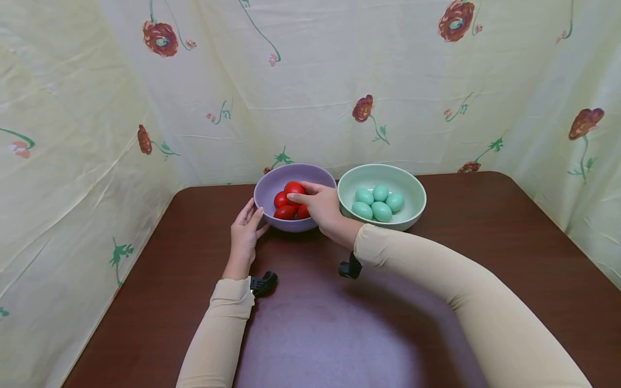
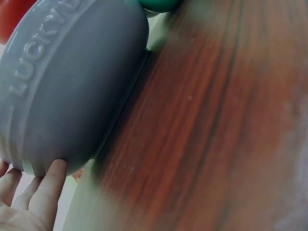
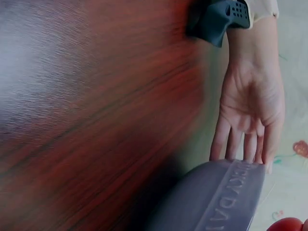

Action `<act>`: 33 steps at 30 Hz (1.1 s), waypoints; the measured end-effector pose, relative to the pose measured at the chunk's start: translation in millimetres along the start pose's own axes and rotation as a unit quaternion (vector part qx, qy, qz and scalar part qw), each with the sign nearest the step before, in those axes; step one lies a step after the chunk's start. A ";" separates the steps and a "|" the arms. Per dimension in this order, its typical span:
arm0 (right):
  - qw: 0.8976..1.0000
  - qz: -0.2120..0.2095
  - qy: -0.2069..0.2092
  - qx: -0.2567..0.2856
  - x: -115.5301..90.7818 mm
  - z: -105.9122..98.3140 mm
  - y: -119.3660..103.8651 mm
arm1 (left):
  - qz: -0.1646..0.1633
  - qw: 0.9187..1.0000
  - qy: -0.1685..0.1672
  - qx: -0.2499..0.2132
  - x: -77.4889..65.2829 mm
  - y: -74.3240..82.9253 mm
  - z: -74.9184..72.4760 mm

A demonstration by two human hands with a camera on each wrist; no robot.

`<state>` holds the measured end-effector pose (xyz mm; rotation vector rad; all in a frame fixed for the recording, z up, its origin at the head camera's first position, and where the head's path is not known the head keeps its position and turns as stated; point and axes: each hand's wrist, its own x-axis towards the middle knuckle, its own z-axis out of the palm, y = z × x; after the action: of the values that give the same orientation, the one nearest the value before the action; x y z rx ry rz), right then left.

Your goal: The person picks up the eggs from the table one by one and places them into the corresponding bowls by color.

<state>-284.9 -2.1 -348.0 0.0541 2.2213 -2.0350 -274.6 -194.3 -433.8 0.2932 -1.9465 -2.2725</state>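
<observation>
A purple bowl (image 1: 271,186) holds several red eggs (image 1: 284,213). Over these eggs my right hand (image 1: 322,207) pinches the topmost red egg (image 1: 294,187) between thumb and fingers. An egg (image 3: 286,224) also shows at the bottom edge of the right wrist view, partly cut off. My left hand (image 1: 246,234) rests with straight fingers against the bowl's left outer side, its thumb by the rim. Raised lettering runs round the bowl's wall (image 2: 91,77) in the left wrist view, where fingertips (image 2: 58,166) touch its side.
Right beside the purple bowl stands a light green bowl (image 1: 412,188) with several pale green eggs (image 1: 381,211) in it. Both are at the back edge of a dark brown table (image 1: 466,215). Behind it hangs a flowered curtain (image 1: 310,81).
</observation>
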 end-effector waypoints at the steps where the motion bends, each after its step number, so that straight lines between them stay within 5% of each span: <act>1: 1.000 -0.001 0.000 -0.001 1.8 2.4 0.3 | -0.001 1.000 0.000 0.001 0.0 -0.1 -0.1; 8: 0.999 0.029 0.006 -0.027 14.3 21.4 3.0 | -0.014 1.000 0.000 0.004 -2.1 -1.9 -2.6; 26: 0.999 -0.011 0.024 -0.045 34.7 40.8 16.8 | -0.012 1.000 -0.006 0.009 -0.1 0.7 -0.3; 33: 0.996 0.047 -0.001 -0.080 39.2 39.6 13.4 | -0.009 1.000 -0.004 0.004 -0.7 3.2 0.4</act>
<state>-319.4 -42.5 -369.3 0.1381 2.3246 -1.8041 -274.2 -194.3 -430.5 0.3055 -1.9645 -2.2814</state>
